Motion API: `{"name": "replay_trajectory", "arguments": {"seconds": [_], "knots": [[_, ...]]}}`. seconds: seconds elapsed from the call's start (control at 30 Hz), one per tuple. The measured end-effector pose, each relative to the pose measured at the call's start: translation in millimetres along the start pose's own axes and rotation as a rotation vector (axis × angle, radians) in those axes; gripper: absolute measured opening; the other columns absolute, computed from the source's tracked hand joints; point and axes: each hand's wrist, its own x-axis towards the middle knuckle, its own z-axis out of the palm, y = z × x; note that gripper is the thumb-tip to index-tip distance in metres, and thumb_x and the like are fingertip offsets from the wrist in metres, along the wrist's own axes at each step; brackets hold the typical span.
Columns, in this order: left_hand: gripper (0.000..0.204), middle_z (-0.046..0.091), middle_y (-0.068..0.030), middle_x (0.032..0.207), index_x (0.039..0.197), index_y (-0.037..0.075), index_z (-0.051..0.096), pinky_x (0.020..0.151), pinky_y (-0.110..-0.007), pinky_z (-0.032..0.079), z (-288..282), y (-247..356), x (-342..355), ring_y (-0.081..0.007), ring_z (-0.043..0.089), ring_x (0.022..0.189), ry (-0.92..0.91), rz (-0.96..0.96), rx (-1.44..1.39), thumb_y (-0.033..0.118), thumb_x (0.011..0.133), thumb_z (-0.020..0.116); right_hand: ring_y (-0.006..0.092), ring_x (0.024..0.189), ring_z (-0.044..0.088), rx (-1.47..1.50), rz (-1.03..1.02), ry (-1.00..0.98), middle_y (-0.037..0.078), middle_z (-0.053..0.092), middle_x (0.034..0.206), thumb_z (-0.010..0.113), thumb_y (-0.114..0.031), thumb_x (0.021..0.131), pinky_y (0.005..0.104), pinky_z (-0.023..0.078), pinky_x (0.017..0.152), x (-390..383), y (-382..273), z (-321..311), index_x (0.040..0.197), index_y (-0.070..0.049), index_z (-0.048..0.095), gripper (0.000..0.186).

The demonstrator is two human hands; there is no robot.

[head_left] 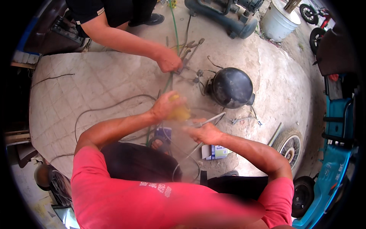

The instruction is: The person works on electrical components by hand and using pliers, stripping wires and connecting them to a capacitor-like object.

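Observation:
My left hand (164, 107) is closed around a yellow object (180, 111), too smeared by motion for its kind to show. Just right of it, my right hand (207, 133) grips a slim light-grey rod (214, 119) that slants up to the right. A thin cable hangs below the two hands toward my knees. Beyond them on the floor sits a round black compressor (232, 87) with wires at its side. A co-worker's hand (169, 61) reaches in from the upper left, closed over something near several pliers-like tools (192, 47).
A blue-white carton (217, 152) lies by my right knee, near a spoked wheel (288, 149). Dark hoses (110, 108) and a green hose (174, 23) cross the concrete floor. A tank-like machine (225, 19), a white bucket (279, 23) and a turquoise vehicle (331, 168) stand around.

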Motion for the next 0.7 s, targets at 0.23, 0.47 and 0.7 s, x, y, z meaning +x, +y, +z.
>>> {"name": "replay_trajectory", "arguments": {"seconds": [0.23, 0.47, 0.7], "knots": [[0.042, 0.063, -0.0082, 0.081, 0.105, 0.005, 0.055, 0.041, -0.025, 0.041, -1.8, -3.1, -0.4, -0.0127, 0.058, 0.055, 0.001, 0.005, 0.017, 0.045, 0.094, 0.065, 0.0076, 0.059, 0.051, 0.018, 0.016, -0.011, -0.002, 0.054, 0.069, 0.071, -0.050, 0.092, 0.0255, 0.045, 0.056, 1.0, 0.2, 2.0, 0.099, -0.007, 0.063, 0.044], [0.044, 0.064, -0.0091, 0.081, 0.106, 0.005, 0.055, 0.040, -0.025, 0.042, -2.0, -1.5, -2.0, -0.0135, 0.059, 0.055, 0.000, 0.000, 0.023, 0.046, 0.093, 0.066, 0.0075, 0.059, 0.050, 0.034, 0.026, -0.029, -0.003, 0.053, 0.069, 0.072, -0.047, 0.093, 0.0255, 0.044, 0.056, 3.2, -0.9, 3.9, 0.099, -0.007, 0.063, 0.042], [0.044, 0.064, -0.0085, 0.081, 0.106, 0.005, 0.055, 0.040, -0.025, 0.043, -2.8, -4.4, -2.8, -0.0137, 0.060, 0.055, 0.020, 0.009, 0.044, 0.045, 0.093, 0.065, 0.0079, 0.059, 0.051, 0.051, -0.005, -0.031, -0.003, 0.053, 0.069, 0.070, -0.049, 0.094, 0.0258, 0.045, 0.056, 6.6, 5.4, 5.0, 0.099, -0.007, 0.063, 0.042]]}}
